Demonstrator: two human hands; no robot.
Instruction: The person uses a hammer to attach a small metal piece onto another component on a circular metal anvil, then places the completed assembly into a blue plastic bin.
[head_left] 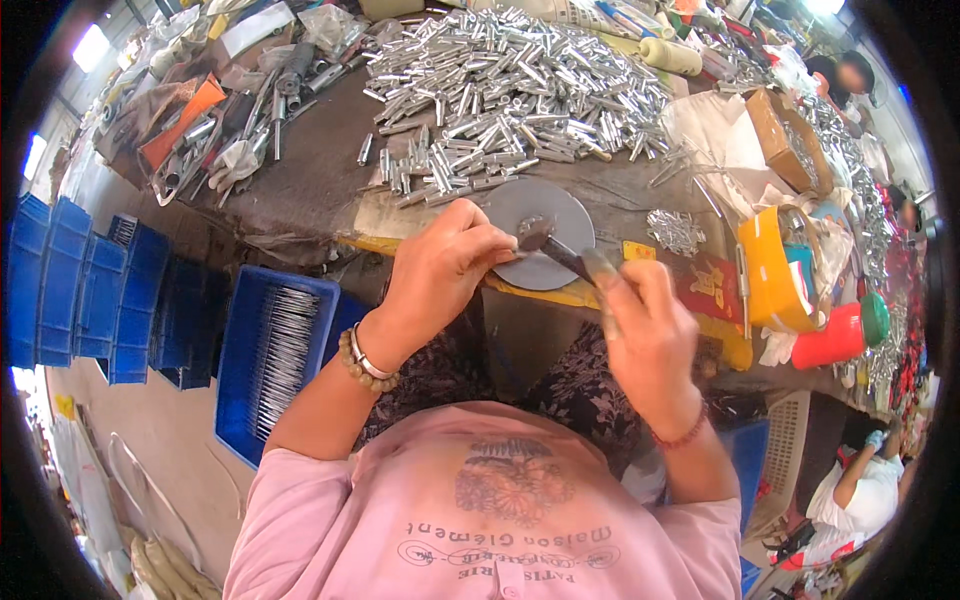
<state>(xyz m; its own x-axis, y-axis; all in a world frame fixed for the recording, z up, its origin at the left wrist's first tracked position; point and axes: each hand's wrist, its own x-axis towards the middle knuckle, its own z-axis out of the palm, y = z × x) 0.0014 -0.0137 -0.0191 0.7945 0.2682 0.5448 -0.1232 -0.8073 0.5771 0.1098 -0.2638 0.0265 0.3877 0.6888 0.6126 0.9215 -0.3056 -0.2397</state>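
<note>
Head view: the left hand (pixel 440 265) pinches a small metal piece (pixel 535 235) over a round grey disc (pixel 545 215) at the bench's near edge. The right hand (pixel 650 335) is closed around a dark-handled tool (pixel 568 258) whose tip meets that piece above the disc. A bead bracelet (pixel 365 365) sits on the left wrist, a red cord (pixel 685 437) on the right.

The bench (pixel 310 185) is dark and worn, with a yellow strip along its front edge. A big heap of silver tubes (pixel 510 85) lies beyond the disc, spilling toward it. Hand tools and rags (pixel 225 130) clutter the far left corner. To the right stand a yellow container (pixel 770 270), a red bottle with a green cap (pixel 835 335), a cardboard box (pixel 790 135) and more metal parts (pixel 675 230).

Left of the person's knees a blue crate (pixel 245 340) holds rows of thin metal rods, with more blue crates (pixel 90 285) stacked further left on a pale floor. At lower right another person in white (pixel 855 500) sits beside a white basket (pixel 785 460). Bright windows (pixel 90 45) glow at upper left.
</note>
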